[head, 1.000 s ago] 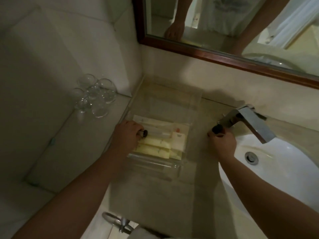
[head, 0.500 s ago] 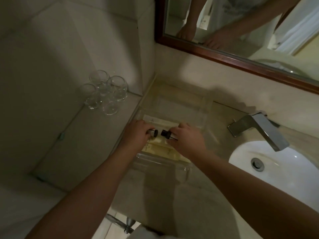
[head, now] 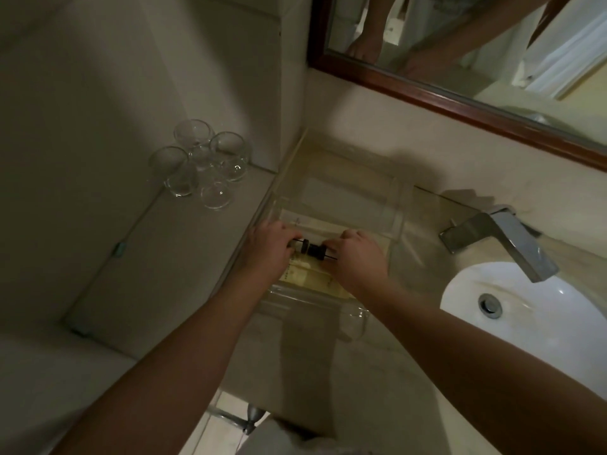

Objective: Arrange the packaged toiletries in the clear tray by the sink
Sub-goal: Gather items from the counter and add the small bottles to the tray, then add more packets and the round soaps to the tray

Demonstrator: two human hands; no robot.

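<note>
A clear tray lies on the counter left of the sink, with flat yellow and white toiletry packets in its near half. My left hand is inside the tray, shut on a small black-capped bottle that lies sideways. My right hand holds a second black-capped bottle, also sideways. The two caps meet end to end between my hands, just above the packets. Both bottle bodies are hidden by my fingers.
Several upturned clear glasses stand on the raised ledge to the left. A chrome faucet juts over the white basin on the right. A wood-framed mirror hangs on the back wall. A metal fitting shows below the counter's front edge.
My right hand came from the faucet with a black-capped bottle into the tray. The two bottles' caps now touch; half a second ago a small gap lay between them.
</note>
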